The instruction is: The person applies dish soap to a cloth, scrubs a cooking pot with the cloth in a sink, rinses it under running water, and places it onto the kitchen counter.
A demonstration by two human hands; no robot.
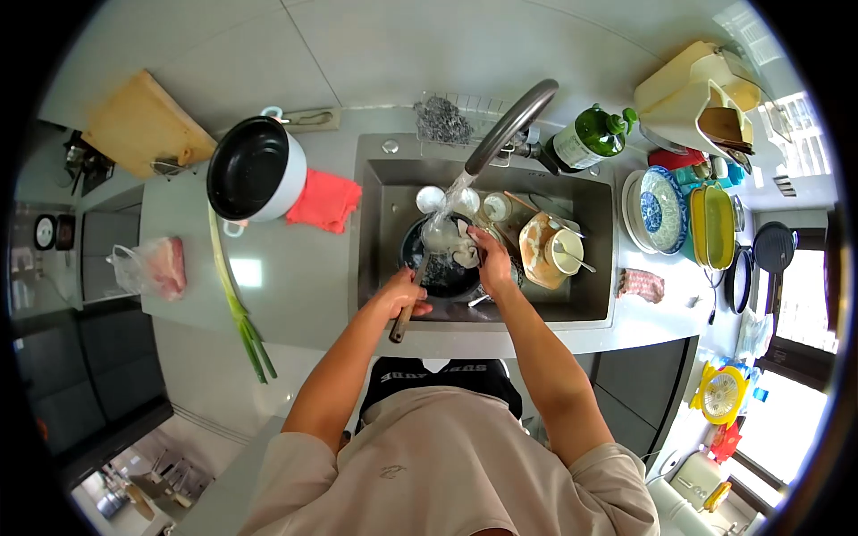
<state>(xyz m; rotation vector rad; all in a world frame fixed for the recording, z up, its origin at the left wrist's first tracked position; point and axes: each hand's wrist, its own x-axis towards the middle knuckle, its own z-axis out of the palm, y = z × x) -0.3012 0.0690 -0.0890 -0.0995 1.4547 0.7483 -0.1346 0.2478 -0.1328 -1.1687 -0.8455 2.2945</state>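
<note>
Over the sink (590,295), my left hand (402,295) is closed around the handle of a ladle (418,290). The ladle's bowl lies under water running from the curved faucet (511,125). My right hand (492,259) pinches a pale cloth (466,254) against the ladle's bowl. Beneath both hands, a dark pot (447,279) with water in it stands in the sink. To the right in the sink are an orange-brown dish (534,250) and a cream cup (567,253) with a spoon. Small white cups (430,198) and a glass (497,207) stand behind the pot.
Left of the sink are a red cloth (323,200), a white pot (284,179), a green onion (234,308), bagged meat (165,268) and a cutting board (143,125). On the right are a green soap bottle (590,138), stacked plates (662,210) and more meat (642,285).
</note>
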